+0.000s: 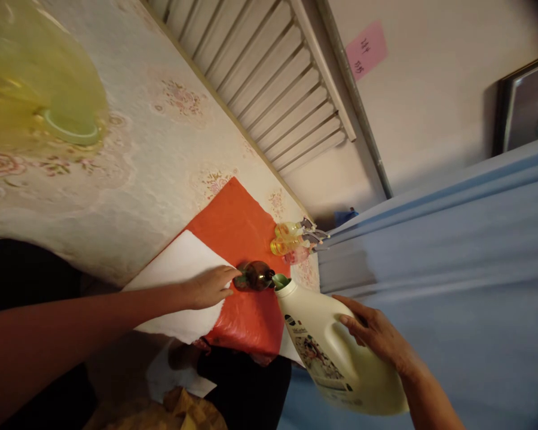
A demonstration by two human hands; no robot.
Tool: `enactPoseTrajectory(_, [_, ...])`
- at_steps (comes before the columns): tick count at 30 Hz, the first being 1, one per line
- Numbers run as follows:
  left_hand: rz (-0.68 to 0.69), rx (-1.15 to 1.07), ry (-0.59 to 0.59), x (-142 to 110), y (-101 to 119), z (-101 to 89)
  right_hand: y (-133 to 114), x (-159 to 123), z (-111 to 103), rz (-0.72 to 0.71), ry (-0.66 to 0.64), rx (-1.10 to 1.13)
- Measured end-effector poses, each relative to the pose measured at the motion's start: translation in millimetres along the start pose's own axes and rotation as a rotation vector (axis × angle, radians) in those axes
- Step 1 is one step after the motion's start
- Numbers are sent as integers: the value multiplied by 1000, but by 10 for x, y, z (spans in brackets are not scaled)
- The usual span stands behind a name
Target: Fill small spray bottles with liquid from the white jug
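Observation:
A small dark brown bottle [256, 276] stands on a red sheet [233, 221]. My left hand [208, 288] reaches in from the left, its fingertips and thumb against the bottle's near side, steadying it. In my right hand [372, 331] is a large pale green detergent jug [323, 352], held by its handle and tilted. The green spout [280, 282] of the jug meets the mouth of the brown bottle. Whether liquid is flowing cannot be made out. Under my left wrist lies a white cloth [179, 263].
Several small bottles of yellow and pink liquid [291, 239] with pump tops stand beyond the brown bottle. A large yellow translucent container [31, 77] is at upper left on the floral tablecloth [161, 161]. Blue fabric [452, 257] hangs at right, below a metal rack [269, 77].

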State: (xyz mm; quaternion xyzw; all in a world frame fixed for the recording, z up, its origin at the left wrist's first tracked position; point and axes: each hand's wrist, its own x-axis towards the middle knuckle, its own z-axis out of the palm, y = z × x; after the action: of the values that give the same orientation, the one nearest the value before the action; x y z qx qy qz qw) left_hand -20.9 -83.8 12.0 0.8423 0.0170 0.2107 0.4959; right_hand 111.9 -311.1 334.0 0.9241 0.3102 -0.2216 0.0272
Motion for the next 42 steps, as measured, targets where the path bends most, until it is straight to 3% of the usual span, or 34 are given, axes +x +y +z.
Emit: enactPoseTrajectory(42, [-7,0,-26,-2,44,-43,28,15,-14,8,-8,-33])
